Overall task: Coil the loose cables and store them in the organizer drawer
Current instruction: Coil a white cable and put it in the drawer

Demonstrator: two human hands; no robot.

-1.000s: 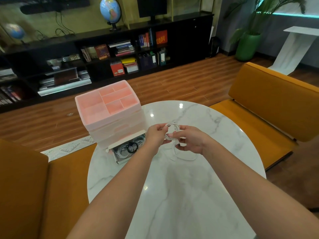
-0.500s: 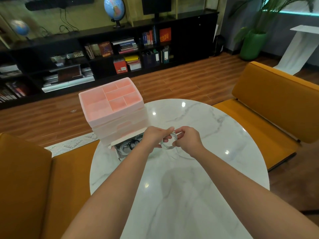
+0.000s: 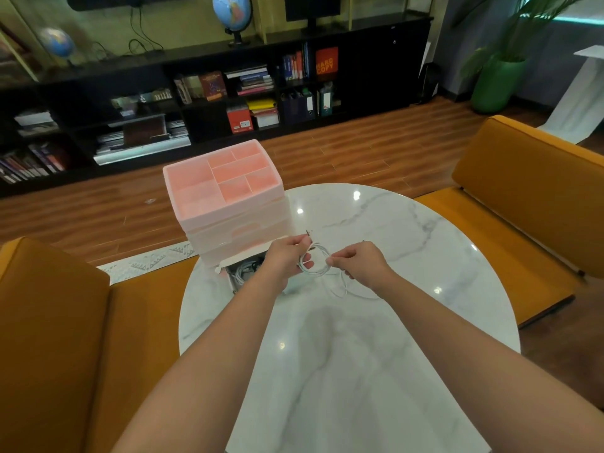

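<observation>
while my left hand (image 3: 283,260) grips one side of the white cable (image 3: 315,263), fingers curled round the small coil, my right hand (image 3: 359,265) pinches the opposite side of the same loop between thumb and fingertips. the coil hangs between both hands at the middle of the frame, just above the round marble table (image 3: 376,371), and a loose length of it trails down onto the tabletop below my right wrist. one plug end pokes up past my left fingers. left of centre, the pink organizer (image 3: 225,194) stands on the table's far edge, its bottom drawer (image 3: 243,273) pulled out beside my left hand, with other cables lying inside.
</observation>
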